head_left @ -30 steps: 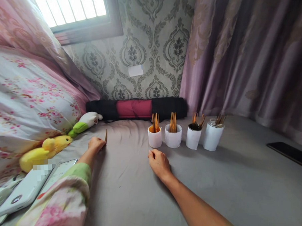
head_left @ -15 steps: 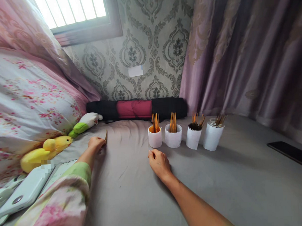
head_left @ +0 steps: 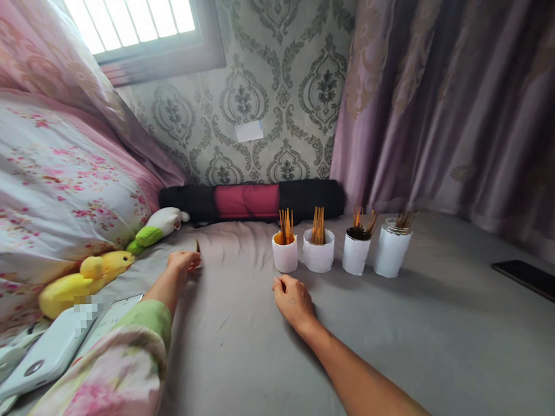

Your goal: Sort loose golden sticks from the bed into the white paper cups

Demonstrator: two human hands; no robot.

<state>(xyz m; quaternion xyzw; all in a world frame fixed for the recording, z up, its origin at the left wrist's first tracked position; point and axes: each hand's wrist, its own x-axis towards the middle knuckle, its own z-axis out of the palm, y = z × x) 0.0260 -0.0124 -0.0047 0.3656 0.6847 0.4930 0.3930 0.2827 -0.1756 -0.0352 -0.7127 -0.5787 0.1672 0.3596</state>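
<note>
My left hand [head_left: 184,265] is closed on a thin brown stick [head_left: 197,245], whose upper end pokes out above the fingers. The rest of the stick is hidden by the hand. On the grey sheet rests my right hand [head_left: 292,299], curled into a loose fist with nothing visible in it. Just beyond it stands a white-wrapped cup with an orange inside [head_left: 285,257], holding several upright thin sticks. To its right are a wider white cup [head_left: 319,259], a tilted white cup with a dark inside [head_left: 355,255] and a taller white-wrapped jar [head_left: 391,252], all with sticks in them.
A black and red roll [head_left: 247,201] lies along the wall. At left are a yellow plush toy [head_left: 74,287], a green and white plush toy [head_left: 159,228] and a pale phone-like device [head_left: 49,347]. A black phone [head_left: 538,285] lies at far right on the grey sheet [head_left: 247,356].
My left hand has shifted slightly to the right with the stick, which now stands a little more upright. My right hand and the cups have stayed put.
</note>
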